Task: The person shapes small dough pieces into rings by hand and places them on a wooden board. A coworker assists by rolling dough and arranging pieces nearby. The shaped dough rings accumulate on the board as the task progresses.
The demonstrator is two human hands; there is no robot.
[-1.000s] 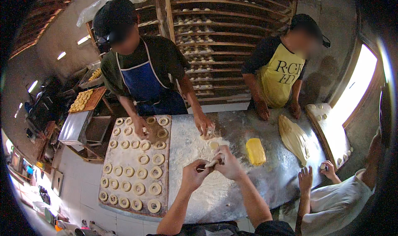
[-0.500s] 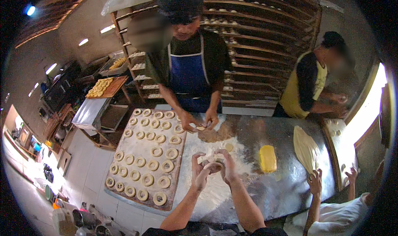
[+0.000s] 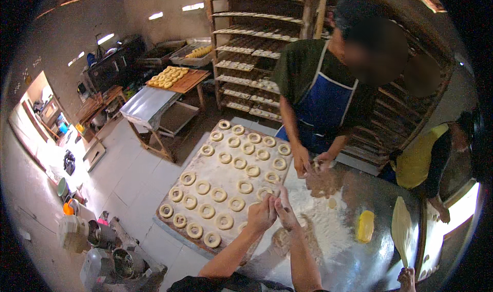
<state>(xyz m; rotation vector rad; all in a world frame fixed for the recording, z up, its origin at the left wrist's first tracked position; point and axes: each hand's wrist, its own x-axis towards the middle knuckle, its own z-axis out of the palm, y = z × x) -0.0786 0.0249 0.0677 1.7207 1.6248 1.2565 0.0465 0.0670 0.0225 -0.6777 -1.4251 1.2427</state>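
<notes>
My left hand is curled closed over the right edge of a floured board with rows of raw dough rings. Against it presses my right hand, its fingers held together and pointing up. Whatever lies between my palms is hidden. To the right, flour is spread over the dark metal table, with a small flat dough piece lying in it. Across the table, a co-worker's hands work at something small above the flour.
A yellow block and a long pale dough sheet lie on the table's right side, where another person's hand touches the sheet. Shelving full of trays stands behind. Browned rings sit on a side table; pots stand lower left.
My view has turned left, so the board shows nearer the middle. My hands have moved left to the board's edge and closed together from a more open, cupped pose.
</notes>
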